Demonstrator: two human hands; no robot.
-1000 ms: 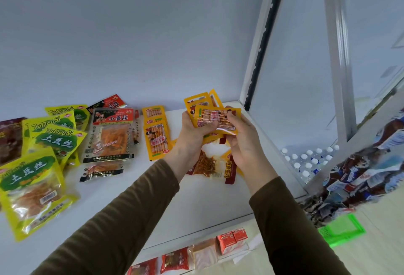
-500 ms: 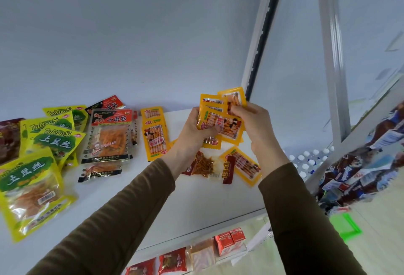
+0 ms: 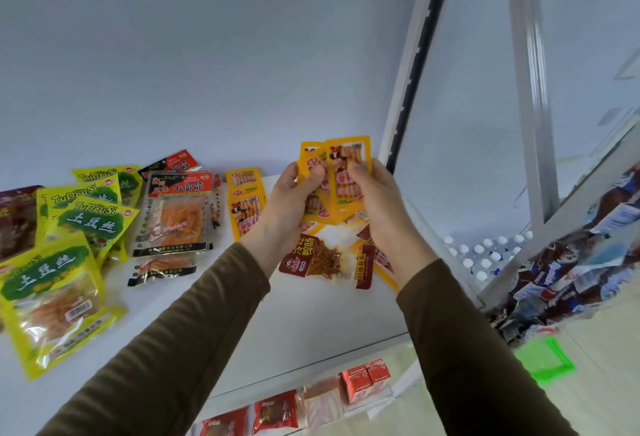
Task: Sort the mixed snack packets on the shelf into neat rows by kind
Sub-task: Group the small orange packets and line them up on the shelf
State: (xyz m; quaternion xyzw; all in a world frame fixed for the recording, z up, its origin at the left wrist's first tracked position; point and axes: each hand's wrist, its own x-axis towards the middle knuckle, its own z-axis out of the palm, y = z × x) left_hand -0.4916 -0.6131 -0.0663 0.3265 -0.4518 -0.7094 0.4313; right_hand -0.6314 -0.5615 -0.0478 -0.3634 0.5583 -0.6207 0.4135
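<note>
small orange snack packets (image 3: 341,179) held upright as a bunch above the right end of the white shelf (image 3: 311,314). left hand (image 3: 291,207) grips the rear packets; right hand (image 3: 375,200) pinches the front one. beneath them lies a red-labelled clear packet (image 3: 313,259). two orange packets (image 3: 246,203) lie flat just left; black-red packets (image 3: 176,214) and yellow-green packets (image 3: 69,234) farther left.

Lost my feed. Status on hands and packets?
Left hand and right hand both grip orange packets, raised above shelf. Red packet lies loose beneath. Nothing blocking.
</note>
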